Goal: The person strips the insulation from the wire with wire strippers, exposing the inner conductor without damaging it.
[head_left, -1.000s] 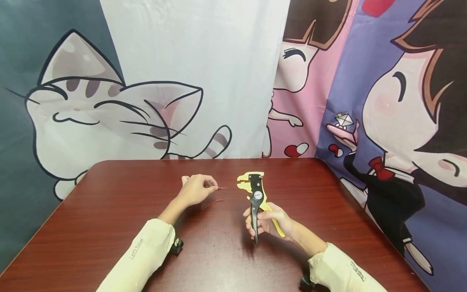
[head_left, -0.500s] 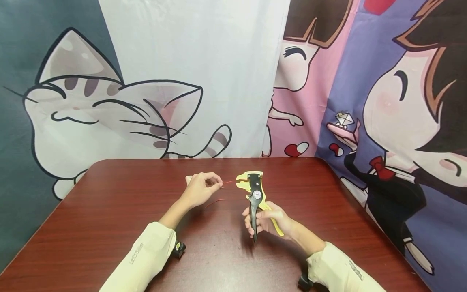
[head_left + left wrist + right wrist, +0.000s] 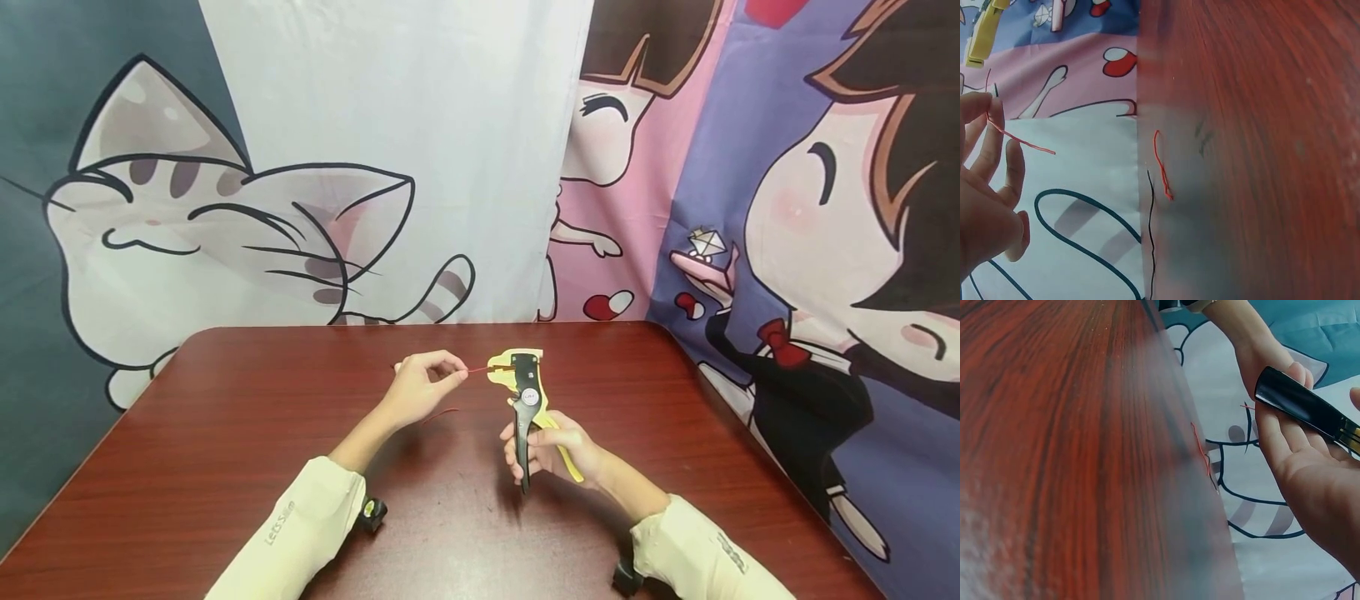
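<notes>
Cartoon-printed cloth hangs behind a reddish-brown surface. At the head frame's centre, the left hand pinches a red wire, its end at the yellow-and-black tool's jaws; I cannot tell if they touch. Right of centre, the right hand grips the tool by its handles. Mid-frame in the left wrist view, another red wire lies beside a black wire.

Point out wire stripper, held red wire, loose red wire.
Wire stripper (image 3: 530, 397), head view: round label.
Held red wire (image 3: 1027, 144), left wrist view: free tail.
Loose red wire (image 3: 1160, 164), left wrist view: middle.
</notes>
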Demonstrator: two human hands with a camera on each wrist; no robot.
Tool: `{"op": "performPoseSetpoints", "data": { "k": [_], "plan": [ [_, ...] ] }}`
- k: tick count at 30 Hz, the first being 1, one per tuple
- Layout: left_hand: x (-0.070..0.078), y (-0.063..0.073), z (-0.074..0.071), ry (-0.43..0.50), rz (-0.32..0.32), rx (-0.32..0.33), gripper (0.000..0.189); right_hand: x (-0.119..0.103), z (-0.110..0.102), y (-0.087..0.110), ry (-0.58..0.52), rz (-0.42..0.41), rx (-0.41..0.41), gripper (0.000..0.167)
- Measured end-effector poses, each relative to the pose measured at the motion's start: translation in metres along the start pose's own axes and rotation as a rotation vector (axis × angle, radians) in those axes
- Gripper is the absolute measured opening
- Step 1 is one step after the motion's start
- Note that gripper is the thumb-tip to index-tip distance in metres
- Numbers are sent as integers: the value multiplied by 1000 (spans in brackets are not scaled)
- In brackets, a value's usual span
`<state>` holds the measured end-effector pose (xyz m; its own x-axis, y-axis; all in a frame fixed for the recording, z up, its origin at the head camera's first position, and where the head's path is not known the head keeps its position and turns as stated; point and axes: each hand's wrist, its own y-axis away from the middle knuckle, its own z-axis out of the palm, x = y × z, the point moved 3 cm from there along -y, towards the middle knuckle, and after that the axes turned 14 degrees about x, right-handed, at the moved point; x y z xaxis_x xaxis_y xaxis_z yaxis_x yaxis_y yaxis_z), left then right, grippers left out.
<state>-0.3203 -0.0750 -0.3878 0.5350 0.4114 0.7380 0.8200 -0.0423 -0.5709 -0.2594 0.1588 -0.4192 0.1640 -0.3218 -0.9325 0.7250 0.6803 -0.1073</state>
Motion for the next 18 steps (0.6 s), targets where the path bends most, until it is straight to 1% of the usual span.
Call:
{"op": "performPoseSetpoints", "data": {
  "k": [6, 13, 18],
  "plan": [
    [4, 1, 2, 28, 25, -4, 4, 1, -2, 2, 15, 3, 14, 33],
    [6, 4, 6, 56, 59, -20, 8, 2, -3, 4, 11, 7, 24, 33],
    [8, 6, 9, 73, 63, -18, 4, 3, -3, 5, 8, 3, 25, 33]
  ]
}}
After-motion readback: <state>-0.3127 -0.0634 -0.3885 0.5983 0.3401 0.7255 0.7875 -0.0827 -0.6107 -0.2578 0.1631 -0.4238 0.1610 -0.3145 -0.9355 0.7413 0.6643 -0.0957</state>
